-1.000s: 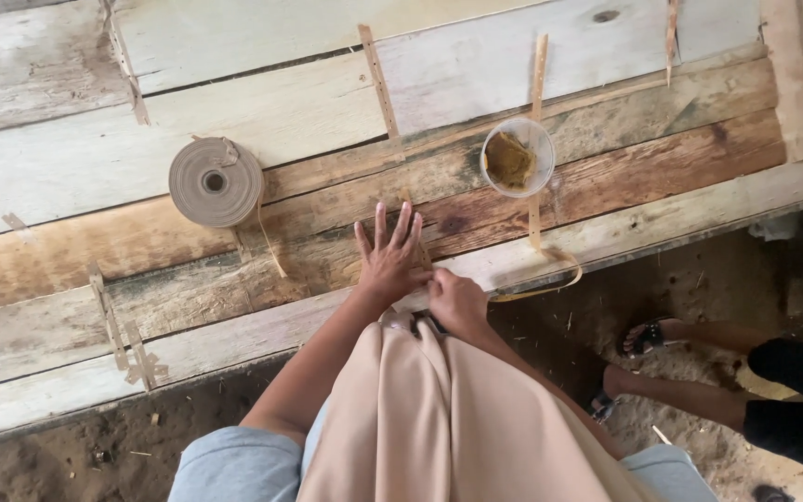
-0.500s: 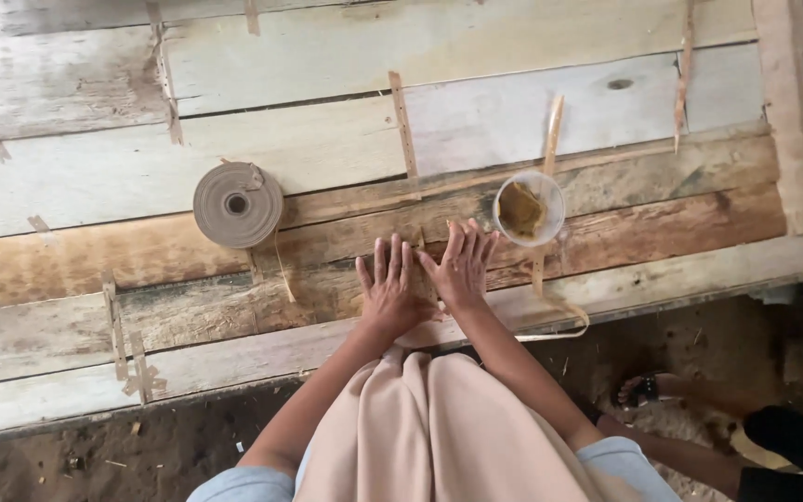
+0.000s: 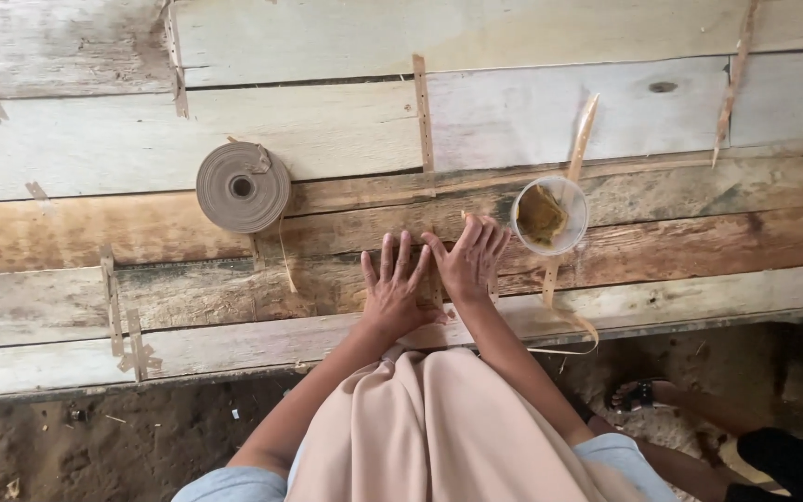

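left hand (image 3: 395,288) and right hand (image 3: 468,262) lie flat, fingers spread, side by side on plank table (image 3: 141,232). tape roll (image 3: 243,187) to the left; clear cup (image 3: 549,216) beside right fingers.

No packages, labels, signs or screens in view — only bare wooden planking, no printed or marked surface of any kind visible.

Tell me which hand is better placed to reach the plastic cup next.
The right hand, probably. It lies flat on the plank bench with its fingertips close beside the plastic cup. The left hand rests farther from it, toward the tape roll.
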